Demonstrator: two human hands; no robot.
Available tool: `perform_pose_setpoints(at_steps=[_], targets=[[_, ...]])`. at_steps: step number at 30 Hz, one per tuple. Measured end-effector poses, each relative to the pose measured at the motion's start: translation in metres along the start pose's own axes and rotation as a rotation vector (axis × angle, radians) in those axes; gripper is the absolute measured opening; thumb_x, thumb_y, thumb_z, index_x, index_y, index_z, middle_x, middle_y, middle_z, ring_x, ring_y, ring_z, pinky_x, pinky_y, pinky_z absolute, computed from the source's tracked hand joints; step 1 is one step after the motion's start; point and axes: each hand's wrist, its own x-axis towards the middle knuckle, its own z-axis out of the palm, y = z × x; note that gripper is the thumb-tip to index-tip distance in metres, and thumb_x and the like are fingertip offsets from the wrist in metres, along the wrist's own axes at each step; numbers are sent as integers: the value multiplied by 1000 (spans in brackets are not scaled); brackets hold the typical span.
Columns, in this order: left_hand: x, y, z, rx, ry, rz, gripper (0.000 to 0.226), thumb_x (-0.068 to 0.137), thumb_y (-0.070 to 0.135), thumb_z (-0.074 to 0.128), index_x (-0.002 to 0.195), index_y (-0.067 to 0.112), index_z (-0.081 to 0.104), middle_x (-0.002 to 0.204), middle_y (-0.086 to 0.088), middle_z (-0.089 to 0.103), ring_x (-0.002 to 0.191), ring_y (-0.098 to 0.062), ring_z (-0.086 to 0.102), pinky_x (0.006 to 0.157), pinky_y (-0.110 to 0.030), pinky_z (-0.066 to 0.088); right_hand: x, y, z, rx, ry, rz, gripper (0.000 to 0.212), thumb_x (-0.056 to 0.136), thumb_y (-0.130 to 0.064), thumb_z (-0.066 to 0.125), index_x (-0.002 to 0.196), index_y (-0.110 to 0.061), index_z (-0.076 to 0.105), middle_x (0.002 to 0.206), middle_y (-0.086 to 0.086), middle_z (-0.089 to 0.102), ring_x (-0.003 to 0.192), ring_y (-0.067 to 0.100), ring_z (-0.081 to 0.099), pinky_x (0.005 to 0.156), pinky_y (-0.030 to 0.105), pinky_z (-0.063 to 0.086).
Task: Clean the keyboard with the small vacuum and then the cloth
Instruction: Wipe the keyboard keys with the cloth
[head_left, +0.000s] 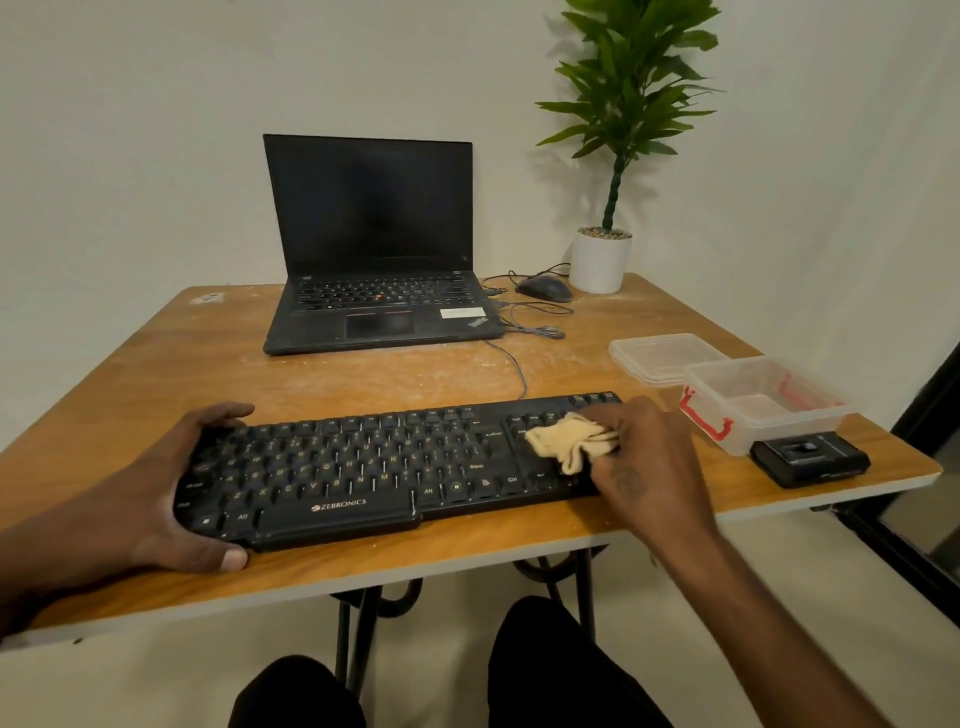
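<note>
The right hand (649, 457) and its bunched cloth (571, 441) cover the right end of the keyboard (363, 467), hiding those keys. At the keyboard's left end, the left hand (171, 488) masks the edge. The potted plant (631, 93) behind the keyboard is cropped at the top edge.

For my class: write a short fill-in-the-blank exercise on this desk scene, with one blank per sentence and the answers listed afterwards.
1. The right hand presses a beige ____ onto the keyboard.
2. The left hand grips the keyboard's ____ end.
3. The laptop screen is ____.
4. Right of the mouse stands a white pot holding a green ____.

Answers: cloth; left; dark; plant
</note>
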Motion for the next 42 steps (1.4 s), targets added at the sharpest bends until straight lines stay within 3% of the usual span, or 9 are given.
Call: perform_pose_setpoints(at_steps=[7, 10, 12, 14, 23, 27, 31, 37, 42], targets=[[1, 4, 1, -5, 3, 2, 138, 24, 63, 104, 143, 66, 34, 138, 18, 50, 123, -16, 60, 98, -42, 54, 0, -20, 33, 7, -15, -72, 54, 71, 7, 63, 109, -28, 76, 85, -4, 67, 82, 15, 61, 61, 28, 49], [1, 4, 0, 0, 0, -3, 138, 25, 62, 104, 143, 65, 34, 139, 15, 50, 123, -19, 60, 99, -45, 54, -1, -26, 31, 2, -43, -119, 57, 73, 9, 62, 114, -28, 75, 83, -11, 64, 77, 3, 58, 56, 10, 42], [1, 5, 0, -3, 0, -1, 137, 26, 61, 105, 143, 65, 34, 139, 15, 50, 123, -20, 60, 99, -46, 54, 1, -19, 17, 20, -80, -86, 55, 77, 13, 61, 115, -25, 75, 79, -17, 60, 67, -6, 50, 52, 9, 42], [0, 3, 1, -2, 7, 7, 136, 27, 60, 105, 143, 65, 34, 139, 14, 51, 123, -20, 61, 100, -47, 54, 3, -6, 1, -12, -77, -27, 52, 82, 13, 62, 120, -21, 72, 94, -9, 69, 66, -9, 43, 52, 10, 41], [0, 3, 3, -10, 37, 12, 137, 25, 62, 104, 144, 64, 35, 141, 8, 51, 124, -26, 60, 102, -54, 50, -4, 44, -26, -38, 133, 92, 56, 73, 17, 61, 118, -14, 74, 114, 9, 73, 89, 9, 52, 67, 7, 35], [0, 5, 1, 11, 34, 5, 137, 25, 64, 103, 144, 63, 35, 141, 9, 51, 124, -24, 60, 102, -52, 50, -13, 31, -10, 10, 150, -8, 57, 66, 19, 62, 112, -12, 76, 101, 7, 75, 81, 6, 56, 65, 3, 37], [-2, 9, 3, 25, 38, -15, 137, 25, 67, 102, 144, 63, 35, 139, 15, 51, 123, -20, 60, 100, -48, 51, -16, 29, -8, 57, 71, -61, 60, 65, 21, 65, 109, -19, 78, 91, -5, 68, 79, -12, 55, 68, 1, 42], [-4, 16, 3, 25, 24, -38, 137, 25, 66, 102, 143, 65, 34, 138, 17, 51, 122, -17, 61, 97, -44, 54, -4, 10, -8, 6, 68, -2, 58, 70, 18, 62, 111, -19, 76, 85, -7, 62, 70, -7, 48, 57, 8, 44], [-5, 19, 2, 32, -4, -25, 136, 25, 67, 102, 142, 66, 33, 138, 19, 51, 122, -16, 61, 96, -42, 55, 6, -12, 17, -1, -43, -126, 53, 69, 10, 59, 99, -28, 79, 75, -11, 67, 70, 5, 60, 51, 14, 37]])
